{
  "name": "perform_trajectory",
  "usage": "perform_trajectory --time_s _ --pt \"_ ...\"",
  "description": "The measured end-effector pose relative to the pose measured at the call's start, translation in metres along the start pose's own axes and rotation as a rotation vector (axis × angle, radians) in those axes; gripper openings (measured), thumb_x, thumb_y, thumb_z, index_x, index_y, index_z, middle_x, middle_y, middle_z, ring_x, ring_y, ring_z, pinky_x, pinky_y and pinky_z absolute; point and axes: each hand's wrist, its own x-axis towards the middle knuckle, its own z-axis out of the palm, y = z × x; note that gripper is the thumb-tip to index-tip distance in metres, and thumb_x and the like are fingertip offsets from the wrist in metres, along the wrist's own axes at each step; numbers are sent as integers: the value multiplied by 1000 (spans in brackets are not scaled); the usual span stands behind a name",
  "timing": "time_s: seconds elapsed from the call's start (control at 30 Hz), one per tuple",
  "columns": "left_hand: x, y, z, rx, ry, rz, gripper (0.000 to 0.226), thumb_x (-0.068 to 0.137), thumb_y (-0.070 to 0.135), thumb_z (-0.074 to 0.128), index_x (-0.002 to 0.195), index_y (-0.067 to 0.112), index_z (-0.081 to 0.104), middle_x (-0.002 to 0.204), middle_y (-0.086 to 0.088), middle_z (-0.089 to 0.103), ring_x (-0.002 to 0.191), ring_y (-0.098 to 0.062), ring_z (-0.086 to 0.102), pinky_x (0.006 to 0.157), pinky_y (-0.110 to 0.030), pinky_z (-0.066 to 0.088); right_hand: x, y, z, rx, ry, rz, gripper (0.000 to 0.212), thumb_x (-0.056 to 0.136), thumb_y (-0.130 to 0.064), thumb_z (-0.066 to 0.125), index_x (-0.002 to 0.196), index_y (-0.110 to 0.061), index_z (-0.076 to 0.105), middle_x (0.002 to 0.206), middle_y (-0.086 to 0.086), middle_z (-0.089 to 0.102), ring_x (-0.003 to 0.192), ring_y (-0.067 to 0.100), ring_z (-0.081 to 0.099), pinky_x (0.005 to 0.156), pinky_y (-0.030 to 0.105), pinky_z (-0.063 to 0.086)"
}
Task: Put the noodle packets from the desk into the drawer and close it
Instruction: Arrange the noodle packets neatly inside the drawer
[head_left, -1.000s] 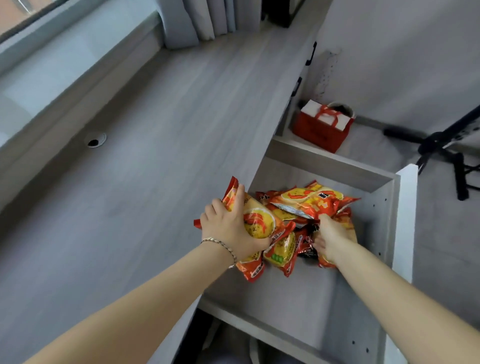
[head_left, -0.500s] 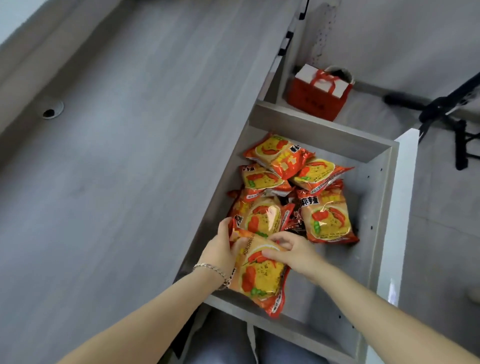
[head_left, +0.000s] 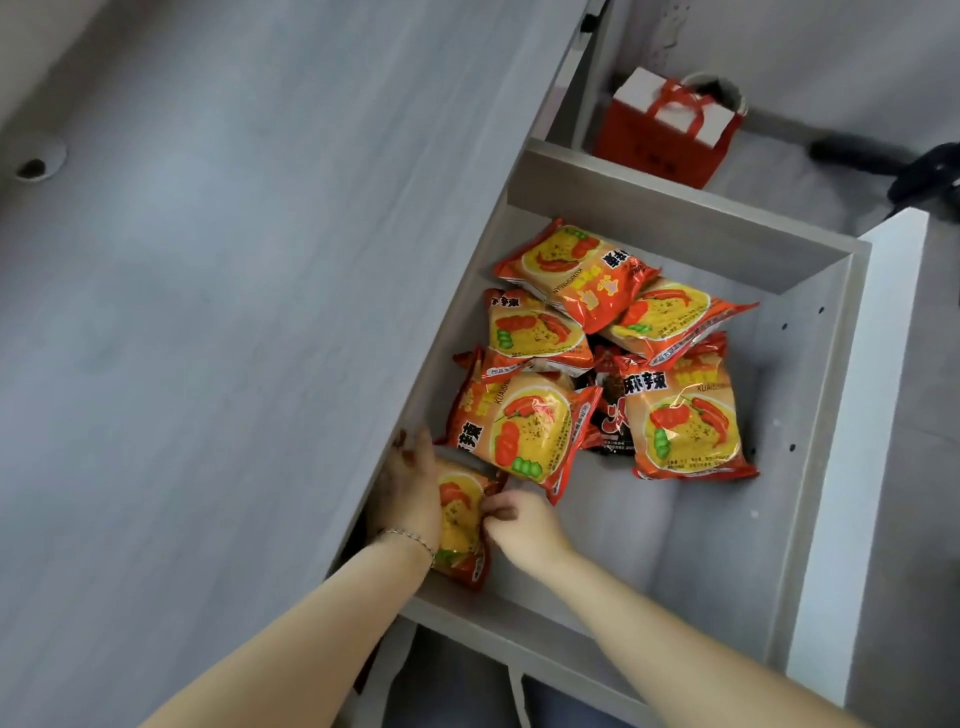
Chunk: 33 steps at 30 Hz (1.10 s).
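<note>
The grey drawer (head_left: 810, 395) stands pulled open beside the desk (head_left: 218, 291). Several orange-and-yellow noodle packets (head_left: 685, 415) lie in a loose pile on its floor, toward the back. One more noodle packet (head_left: 460, 525) stands on edge in the drawer's near left corner, against the desk side. My left hand (head_left: 410, 486) grips that packet from the left. From the right, my right hand (head_left: 519, 522) pinches its edge. A dark packet (head_left: 613, 421) shows partly under the pile.
The drawer's white front panel (head_left: 862, 441) juts out at the right. A red gift bag (head_left: 670, 130) sits on the floor behind the drawer. Black tripod legs (head_left: 904, 166) lie at the far right. A cable hole (head_left: 36, 163) is in the desk top.
A second ago both hands lowered a bundle of packets over the drawer. The bundle now lies spread on the drawer floor, and both hands have pulled one packet to the near left corner.
</note>
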Motion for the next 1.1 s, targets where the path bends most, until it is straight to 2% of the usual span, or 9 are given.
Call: perform_trajectory --time_s 0.1,0.2,0.27,0.37,0.47,0.73,0.9,1.0,1.1 --pt "-6 -3 6 291 110 117 70 96 16 43 149 9 0 158 -18 -6 146 -34 -1 119 -43 6 -7 -7 -20 -14 -118 26 33 85 3 46 114 2 63 107 21 69 95 30 66 67 22 49" --pt "-5 0 5 326 95 145 72 91 31 47 148 4 11 156 -15 14 145 -29 10 121 -40 2 -17 -16 -44 28 80 -70 22 90 -5 46 103 -9 62 83 4 64 74 19 62 56 18 47" --pt "-3 5 5 174 86 122 73 86 48 48 142 8 26 148 -11 34 139 -26 25 121 -38 8 -18 -21 -61 -34 427 -190 16 89 -14 52 103 -10 58 91 2 58 81 18 57 64 23 42" --pt "0 11 10 138 30 87 98 71 74 51 143 12 24 149 -8 33 141 -25 23 119 -40 3 -6 -29 -70 -33 653 -134 57 80 -33 67 124 -7 43 130 14 42 113 29 49 81 30 45" --pt "-1 11 11 154 3 47 111 66 72 59 147 12 12 153 -8 25 144 -24 18 119 -40 0 6 -38 -66 70 466 60 93 67 -46 76 137 -7 28 140 13 41 127 32 44 99 42 43" --pt "-4 -8 5 278 -21 158 122 70 64 64 148 9 -11 159 -9 8 146 -24 12 122 -38 3 11 -25 -69 332 384 -22 68 59 -37 83 117 -15 56 109 -1 66 104 21 63 92 36 51" --pt "-30 -6 -12 -293 87 20 83 92 18 55 150 22 -3 153 -7 26 123 -24 52 90 -29 49 -13 0 -78 511 280 -64 36 73 -19 76 107 -14 63 103 5 69 93 20 66 84 34 55" --pt "-46 -11 -24 -324 178 31 65 97 21 43 150 24 5 136 -8 52 102 -24 65 81 -31 54 -19 12 -61 548 97 -44 14 77 -12 71 87 -19 64 85 0 70 71 7 68 61 16 57" --pt "-53 -11 -31 -315 125 119 59 99 30 35 150 26 5 147 -5 41 119 -23 57 94 -32 49 -14 11 -29 433 -54 -61 31 77 -10 71 107 -10 61 99 6 71 85 15 69 74 21 58"
